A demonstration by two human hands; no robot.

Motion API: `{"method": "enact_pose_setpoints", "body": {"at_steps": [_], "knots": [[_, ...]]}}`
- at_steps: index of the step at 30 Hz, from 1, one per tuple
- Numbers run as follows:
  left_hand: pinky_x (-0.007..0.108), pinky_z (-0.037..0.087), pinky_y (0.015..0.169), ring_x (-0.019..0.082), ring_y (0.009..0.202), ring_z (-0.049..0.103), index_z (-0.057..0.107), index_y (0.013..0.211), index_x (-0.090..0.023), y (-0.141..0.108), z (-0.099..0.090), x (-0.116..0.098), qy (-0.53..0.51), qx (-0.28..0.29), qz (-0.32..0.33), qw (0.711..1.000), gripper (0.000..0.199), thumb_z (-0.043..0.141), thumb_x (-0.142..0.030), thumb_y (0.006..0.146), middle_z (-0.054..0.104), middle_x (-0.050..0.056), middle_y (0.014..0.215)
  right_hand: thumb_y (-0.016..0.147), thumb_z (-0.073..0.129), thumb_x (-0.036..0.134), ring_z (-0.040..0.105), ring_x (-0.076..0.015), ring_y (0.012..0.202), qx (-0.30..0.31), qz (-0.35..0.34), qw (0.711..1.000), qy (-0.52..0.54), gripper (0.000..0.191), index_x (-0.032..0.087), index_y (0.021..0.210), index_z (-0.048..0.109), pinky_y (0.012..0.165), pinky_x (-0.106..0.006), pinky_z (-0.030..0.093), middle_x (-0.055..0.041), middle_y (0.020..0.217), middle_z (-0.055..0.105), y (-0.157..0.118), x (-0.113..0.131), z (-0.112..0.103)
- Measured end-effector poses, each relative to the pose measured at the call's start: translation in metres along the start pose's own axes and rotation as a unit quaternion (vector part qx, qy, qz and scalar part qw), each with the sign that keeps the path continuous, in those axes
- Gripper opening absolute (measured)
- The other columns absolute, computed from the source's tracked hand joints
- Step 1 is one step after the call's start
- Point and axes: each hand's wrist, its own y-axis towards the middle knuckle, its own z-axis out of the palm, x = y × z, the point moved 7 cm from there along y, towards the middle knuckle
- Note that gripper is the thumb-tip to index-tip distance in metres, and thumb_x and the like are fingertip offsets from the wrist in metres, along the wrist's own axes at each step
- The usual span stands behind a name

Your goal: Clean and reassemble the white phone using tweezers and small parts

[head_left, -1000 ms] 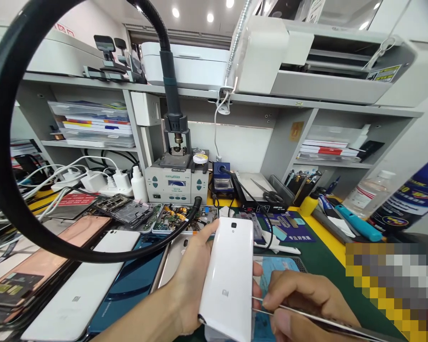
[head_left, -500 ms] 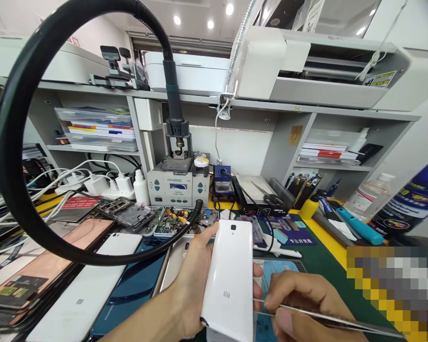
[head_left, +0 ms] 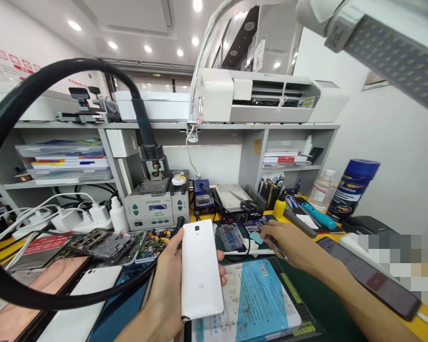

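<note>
My left hand grips a white phone, its back with the camera and logo facing up. The thumb lies along the left edge and fingertips show at the right edge. Farther back on the right, my right hand holds metal tweezers between closed fingers. It is beside a light blue piece on a dark blue card. Below the phone and to its right lies a stained blue and white sheet on a mat.
A thick black hose loops over the left side, above several phones. Behind stands a grey soldering station. A dark phone, a spray can and a bottle are on the right.
My right hand has moved away from the phone, farther back and right, with the tweezers. The view has tilted up and turned right. My left hand still holds the white phone.
</note>
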Motion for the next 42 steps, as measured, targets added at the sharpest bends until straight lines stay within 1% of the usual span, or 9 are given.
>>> {"method": "enact_pose_setpoints", "body": {"at_steps": [5,12,18,22,25,29,31,34,42], "knots": [[0.044,0.052,0.071,0.027,0.067,0.063,0.058,0.117,-0.011,0.0,0.001,0.001,0.009,0.001,0.003,1.0,0.053,0.051,-0.055,0.087,0.068,0.015,0.088,0.091,0.062,0.019,0.063,-0.0185,0.087,0.045,0.024,0.999,-0.019,0.008,0.013,0.092,0.066,0.08,-0.037,0.05,-0.0054,0.098,0.065,0.004,-0.021,0.023],[0.042,0.052,0.069,0.026,0.067,0.063,0.057,0.121,-0.012,-0.005,0.006,0.0,0.007,0.029,0.009,1.0,0.055,0.05,-0.056,0.088,0.068,0.015,0.089,0.094,0.059,0.025,0.062,-0.0215,0.103,0.044,0.008,0.996,0.073,0.016,0.015,0.103,0.067,0.093,-0.044,0.046,-0.0062,0.108,0.068,0.003,-0.008,0.026],[0.041,0.052,0.069,0.026,0.067,0.063,0.059,0.117,-0.01,-0.007,0.01,-0.002,-0.015,0.064,0.01,0.998,0.058,0.045,-0.059,0.088,0.068,0.015,0.088,0.092,0.055,0.039,0.064,-0.021,0.076,-0.001,0.055,0.972,0.228,0.031,0.013,0.099,0.069,0.071,-0.034,0.05,-0.0096,0.088,0.07,0.002,0.0,0.001],[0.04,0.052,0.068,0.027,0.068,0.065,0.063,0.11,-0.008,-0.008,0.009,-0.009,-0.008,0.074,0.029,0.997,0.061,0.043,-0.062,0.088,0.069,0.016,0.09,0.095,0.045,0.054,0.058,-0.0134,0.052,0.074,0.052,0.92,0.381,0.047,0.011,0.088,0.066,0.046,-0.024,0.046,-0.0053,0.069,0.066,-0.001,0.046,0.004],[0.038,0.052,0.064,0.028,0.071,0.066,0.066,0.103,-0.007,-0.007,0.004,-0.016,-0.001,0.059,0.033,0.998,0.064,0.043,-0.065,0.087,0.07,0.017,0.091,0.088,0.057,0.055,0.06,-0.0141,0.05,0.182,0.028,0.868,0.461,0.046,0.011,0.082,0.071,0.044,-0.023,0.049,-0.0037,0.061,0.065,-0.006,0.093,0.021],[0.042,0.053,0.067,0.03,0.071,0.066,0.068,0.097,-0.003,-0.005,0.004,-0.017,-0.002,0.087,-0.005,0.996,0.072,0.04,-0.069,0.086,0.069,0.019,0.083,0.081,0.072,0.043,0.064,-0.0128,0.053,0.261,0.039,0.725,0.636,0.031,0.012,0.085,0.075,0.047,-0.02,0.052,-0.0027,0.062,0.068,-0.01,0.128,0.039],[0.043,0.053,0.067,0.03,0.071,0.066,0.068,0.096,-0.004,-0.004,0.004,-0.015,0.003,0.106,-0.028,0.994,0.073,0.039,-0.069,0.085,0.069,0.02,0.081,0.081,0.073,0.039,0.067,-0.0135,0.055,0.268,0.052,0.677,0.684,0.029,0.01,0.085,0.075,0.047,-0.02,0.053,-0.0043,0.062,0.07,-0.011,0.13,0.045],[0.043,0.053,0.067,0.03,0.072,0.065,0.068,0.098,-0.006,-0.002,0.005,-0.01,0.007,0.12,-0.054,0.991,0.068,0.042,-0.068,0.085,0.069,0.018,0.086,0.082,0.074,0.036,0.069,-0.0146,0.054,0.274,0.057,0.655,0.702,0.028,0.007,0.082,0.075,0.048,-0.021,0.056,-0.0078,0.064,0.072,-0.015,0.126,0.053],[0.044,0.053,0.072,0.031,0.075,0.068,0.067,0.104,-0.012,0.003,0.0,-0.002,-0.006,0.115,-0.072,0.991,0.06,0.045,-0.065,0.086,0.07,0.018,0.095,0.085,0.072,0.033,0.07,-0.0145,0.051,0.296,0.063,0.65,0.697,0.029,0.005,0.079,0.075,0.049,-0.022,0.058,-0.0107,0.063,0.073,-0.02,0.122,0.059]]}}
